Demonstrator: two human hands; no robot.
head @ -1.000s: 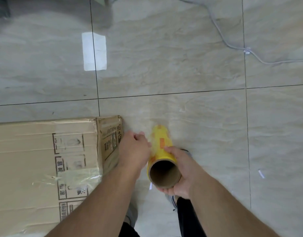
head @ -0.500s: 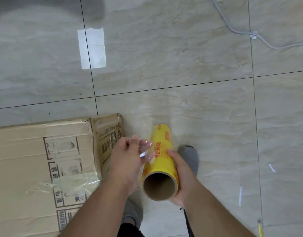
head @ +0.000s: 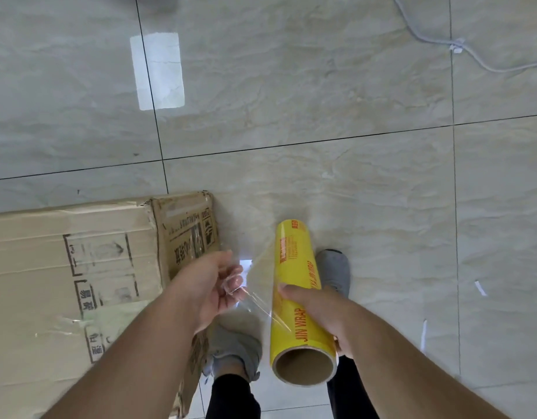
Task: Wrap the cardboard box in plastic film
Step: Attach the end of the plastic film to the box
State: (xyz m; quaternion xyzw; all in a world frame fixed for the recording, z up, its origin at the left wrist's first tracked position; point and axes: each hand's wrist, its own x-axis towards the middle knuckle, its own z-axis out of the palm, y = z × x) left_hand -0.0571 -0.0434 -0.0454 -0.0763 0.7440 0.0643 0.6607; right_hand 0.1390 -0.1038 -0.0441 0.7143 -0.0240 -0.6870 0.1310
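The cardboard box (head: 79, 282) lies closed on the floor (head: 321, 101) at the near left, its contents hidden, with only a patch of old film on its top. Half a second ago the left hand (head: 209, 285) was picking at the yellow film roll (head: 297, 297); now its fingers pinch a freed sheet of plastic film (head: 258, 285) pulled clear leftward. The right hand (head: 321, 316) is closed round the roll just right of the box, so wrapping can probably begin.
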